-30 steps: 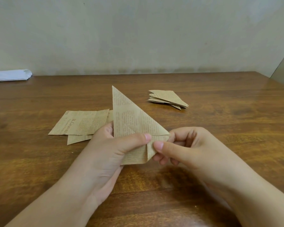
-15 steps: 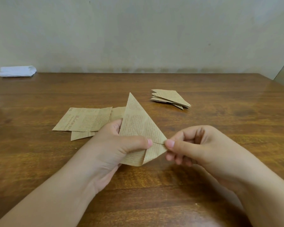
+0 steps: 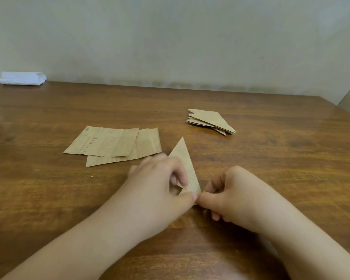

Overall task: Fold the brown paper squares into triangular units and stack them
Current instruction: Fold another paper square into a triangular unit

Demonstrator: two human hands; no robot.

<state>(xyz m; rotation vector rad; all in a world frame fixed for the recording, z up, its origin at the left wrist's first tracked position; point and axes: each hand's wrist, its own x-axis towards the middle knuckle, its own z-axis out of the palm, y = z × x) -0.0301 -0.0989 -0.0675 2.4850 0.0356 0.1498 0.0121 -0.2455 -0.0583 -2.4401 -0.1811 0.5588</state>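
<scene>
While both thumbs are pinching the folded triangle's [image 3: 187,170] near corner, left hand [image 3: 160,182] and right hand [image 3: 230,195] are creasing; stacking at two o'clock likely follows.

— Where does everything sit on the table [image 3: 271,178]?

— The flat paper squares [image 3: 113,145] lie left of centre, one overlapping the other. The stack of folded triangles [image 3: 210,121] lies farther back and to the right, well apart from them.

— And nearer?

— The triangle being folded [image 3: 187,168] sits near the middle, between the left hand [image 3: 160,186] and the right hand [image 3: 234,195]. A folded cloth [image 3: 21,78] lies at the far left corner.
</scene>
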